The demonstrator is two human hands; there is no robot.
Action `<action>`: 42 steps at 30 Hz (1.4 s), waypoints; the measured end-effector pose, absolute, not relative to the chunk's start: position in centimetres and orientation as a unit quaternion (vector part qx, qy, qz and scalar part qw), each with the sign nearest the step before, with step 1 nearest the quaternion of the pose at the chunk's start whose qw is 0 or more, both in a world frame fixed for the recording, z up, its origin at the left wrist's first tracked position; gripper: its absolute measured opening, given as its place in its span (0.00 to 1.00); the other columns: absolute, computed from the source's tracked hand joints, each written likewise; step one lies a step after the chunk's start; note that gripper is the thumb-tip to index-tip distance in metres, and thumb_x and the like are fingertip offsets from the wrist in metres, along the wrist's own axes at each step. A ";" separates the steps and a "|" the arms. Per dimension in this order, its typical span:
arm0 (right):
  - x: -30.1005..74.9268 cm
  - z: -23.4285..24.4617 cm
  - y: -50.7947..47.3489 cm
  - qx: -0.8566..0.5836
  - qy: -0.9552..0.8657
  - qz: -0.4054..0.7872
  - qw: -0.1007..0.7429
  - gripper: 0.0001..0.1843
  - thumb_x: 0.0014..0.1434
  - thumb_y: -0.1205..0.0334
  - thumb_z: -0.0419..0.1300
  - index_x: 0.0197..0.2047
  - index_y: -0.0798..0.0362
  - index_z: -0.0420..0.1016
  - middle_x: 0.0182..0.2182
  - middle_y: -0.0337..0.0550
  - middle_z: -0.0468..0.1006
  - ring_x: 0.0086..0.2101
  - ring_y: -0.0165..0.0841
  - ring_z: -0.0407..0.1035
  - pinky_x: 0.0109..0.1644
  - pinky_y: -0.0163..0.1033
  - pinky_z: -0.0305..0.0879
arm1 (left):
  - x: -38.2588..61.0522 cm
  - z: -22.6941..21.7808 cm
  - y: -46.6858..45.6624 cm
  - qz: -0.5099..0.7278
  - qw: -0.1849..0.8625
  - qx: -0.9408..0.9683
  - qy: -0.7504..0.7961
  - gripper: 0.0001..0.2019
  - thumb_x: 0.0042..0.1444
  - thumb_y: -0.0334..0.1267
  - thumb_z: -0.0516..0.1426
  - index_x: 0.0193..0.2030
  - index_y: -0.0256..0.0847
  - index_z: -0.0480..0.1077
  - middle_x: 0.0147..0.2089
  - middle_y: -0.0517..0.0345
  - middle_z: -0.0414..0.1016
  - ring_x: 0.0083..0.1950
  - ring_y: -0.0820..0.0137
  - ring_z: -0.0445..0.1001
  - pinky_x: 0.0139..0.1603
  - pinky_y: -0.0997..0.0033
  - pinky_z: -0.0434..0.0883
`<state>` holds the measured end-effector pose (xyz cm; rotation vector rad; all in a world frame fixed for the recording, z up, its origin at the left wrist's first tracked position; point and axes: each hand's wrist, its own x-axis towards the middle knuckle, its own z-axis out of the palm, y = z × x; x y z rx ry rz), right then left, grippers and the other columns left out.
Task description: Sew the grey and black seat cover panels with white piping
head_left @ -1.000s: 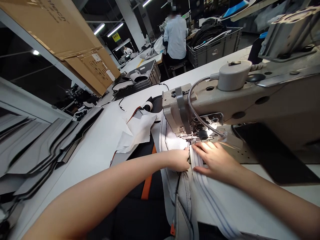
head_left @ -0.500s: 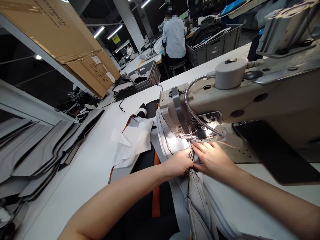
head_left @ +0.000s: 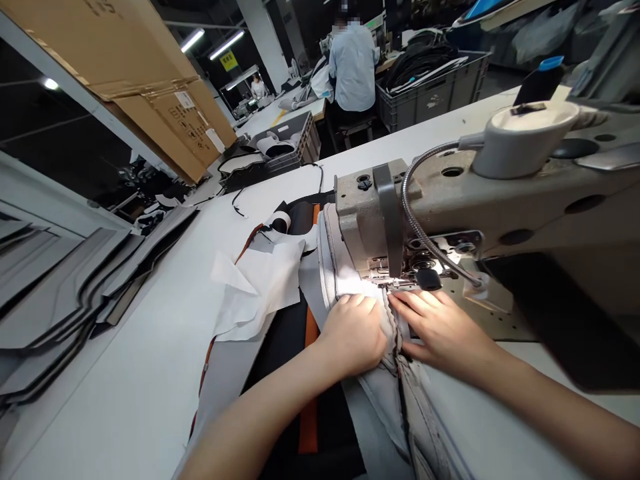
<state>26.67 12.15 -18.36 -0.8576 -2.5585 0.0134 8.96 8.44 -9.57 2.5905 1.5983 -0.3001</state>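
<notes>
Head view: left hand (head_left: 353, 337) has its fingers together, clamped on the grey mesh panel (head_left: 373, 393). Right hand (head_left: 443, 333) has its fingers slightly apart, flat beside the seam (head_left: 395, 340). Can't tell if its thumb pinches.

Panel lies on the table (head_left: 125, 373), its seam running up to the presser foot (head_left: 395, 283) of the sewing machine (head_left: 370, 220). Step looks like guiding the seam under the foot. Next move calls for keeping the edges aligned up to the needle.

Counts: 2 hands, 1 machine, 1 panel in hand, 1 stack of grey cut pieces (head_left: 65, 293), 2 grey bins (head_left: 430, 90) (head_left: 295, 137), 2 people (head_left: 353, 70) (head_left: 259, 87) further off. White paper (head_left: 255, 293): sheet count unclear.
</notes>
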 end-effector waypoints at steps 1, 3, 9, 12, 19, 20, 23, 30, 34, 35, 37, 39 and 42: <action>26.7 -18.4 12.2 -0.312 -0.925 0.008 0.218 0.27 0.53 0.59 0.56 0.55 0.62 0.68 0.51 0.56 0.72 0.46 0.45 0.65 0.44 0.46 0.62 | 8.7 -9.6 8.6 -0.093 0.046 0.848 0.520 0.14 0.56 0.35 0.49 0.46 0.34 0.68 0.44 0.50 0.71 0.46 0.61 0.67 0.48 0.61 0.67; 26.7 -18.3 12.2 -0.317 -0.924 0.017 0.212 0.28 0.53 0.58 0.57 0.55 0.61 0.68 0.52 0.54 0.72 0.46 0.45 0.65 0.44 0.46 0.62 | 8.2 -9.7 8.7 -0.079 0.052 0.851 0.516 0.12 0.56 0.34 0.48 0.43 0.35 0.69 0.42 0.51 0.70 0.44 0.63 0.67 0.46 0.63 0.66; 27.2 -18.2 12.5 -0.308 -0.935 0.030 0.173 0.32 0.52 0.53 0.60 0.57 0.58 0.67 0.55 0.51 0.69 0.47 0.46 0.63 0.41 0.46 0.62 | 7.4 -9.9 8.5 -0.054 0.057 0.853 0.516 0.14 0.57 0.34 0.48 0.47 0.37 0.69 0.42 0.52 0.69 0.44 0.63 0.65 0.46 0.64 0.65; 27.6 -18.2 12.7 -0.300 -0.938 0.044 0.165 0.32 0.51 0.53 0.61 0.58 0.57 0.66 0.54 0.52 0.69 0.47 0.46 0.63 0.41 0.46 0.62 | 7.5 -9.9 8.4 -0.054 0.060 0.852 0.518 0.16 0.57 0.34 0.48 0.50 0.37 0.68 0.43 0.51 0.69 0.45 0.63 0.65 0.47 0.64 0.65; 27.1 -18.0 12.1 -0.312 -0.928 0.065 0.194 0.30 0.50 0.57 0.61 0.56 0.58 0.68 0.51 0.52 0.71 0.46 0.44 0.65 0.43 0.45 0.61 | 8.0 -10.2 8.2 -0.046 0.056 0.844 0.532 0.20 0.57 0.34 0.47 0.55 0.37 0.65 0.46 0.50 0.67 0.47 0.62 0.64 0.49 0.64 0.65; 26.9 -18.1 12.1 -0.319 -0.925 0.060 0.199 0.29 0.50 0.57 0.60 0.55 0.58 0.68 0.51 0.52 0.71 0.45 0.44 0.66 0.42 0.45 0.61 | 8.2 -10.4 8.1 -0.048 0.048 0.841 0.537 0.20 0.56 0.34 0.48 0.55 0.37 0.65 0.47 0.49 0.67 0.48 0.61 0.64 0.49 0.63 0.65; 27.2 -18.4 12.3 -0.318 -0.923 0.057 0.210 0.31 0.51 0.56 0.60 0.57 0.59 0.66 0.51 0.53 0.71 0.45 0.44 0.66 0.42 0.45 0.61 | 8.8 -10.7 8.0 -0.055 0.023 0.828 0.558 0.21 0.55 0.36 0.49 0.56 0.38 0.64 0.48 0.48 0.66 0.48 0.59 0.64 0.48 0.60 0.65; 29.3 -19.0 13.5 -0.323 -0.905 0.036 0.273 0.14 0.64 0.60 0.49 0.43 0.50 0.75 0.37 0.46 0.74 0.36 0.36 0.67 0.37 0.40 0.61 | 9.3 -11.2 8.0 -0.064 0.014 0.821 0.567 0.19 0.53 0.37 0.49 0.51 0.40 0.67 0.46 0.48 0.67 0.48 0.58 0.64 0.48 0.57 0.67; 28.2 -18.6 12.8 -0.279 -0.921 0.115 0.246 0.19 0.62 0.65 0.47 0.54 0.52 0.70 0.38 0.49 0.72 0.37 0.37 0.65 0.40 0.42 0.62 | 9.2 -11.3 7.8 -0.048 0.017 0.824 0.565 0.16 0.53 0.36 0.49 0.48 0.39 0.68 0.47 0.48 0.67 0.48 0.59 0.65 0.48 0.57 0.67; 27.9 -18.6 12.6 -0.277 -0.919 0.124 0.250 0.20 0.62 0.66 0.47 0.56 0.53 0.68 0.40 0.50 0.71 0.39 0.38 0.65 0.41 0.43 0.62 | 9.1 -11.3 7.8 -0.043 0.019 0.824 0.564 0.15 0.53 0.36 0.49 0.47 0.39 0.69 0.46 0.48 0.67 0.48 0.59 0.65 0.48 0.57 0.67; 27.4 -18.7 12.3 -0.275 -0.919 0.126 0.253 0.22 0.61 0.67 0.47 0.58 0.56 0.65 0.42 0.52 0.71 0.41 0.40 0.64 0.42 0.44 0.62 | 9.1 -11.4 7.8 -0.032 0.022 0.826 0.563 0.15 0.53 0.36 0.49 0.46 0.38 0.69 0.45 0.48 0.67 0.48 0.59 0.65 0.48 0.57 0.67; 27.0 -18.7 12.1 -0.275 -0.925 0.108 0.239 0.21 0.61 0.67 0.47 0.56 0.58 0.66 0.44 0.54 0.71 0.42 0.41 0.64 0.42 0.44 0.62 | 9.0 -11.5 7.8 -0.022 0.025 0.828 0.560 0.15 0.53 0.36 0.49 0.45 0.37 0.69 0.45 0.48 0.67 0.47 0.59 0.65 0.48 0.57 0.68; 26.8 -18.7 12.2 -0.279 -0.934 0.056 0.215 0.20 0.60 0.68 0.47 0.55 0.60 0.67 0.44 0.55 0.70 0.41 0.42 0.63 0.41 0.45 0.61 | 9.0 -11.6 7.7 -0.011 0.031 0.830 0.557 0.17 0.53 0.36 0.50 0.48 0.36 0.69 0.45 0.47 0.67 0.47 0.59 0.65 0.47 0.59 0.68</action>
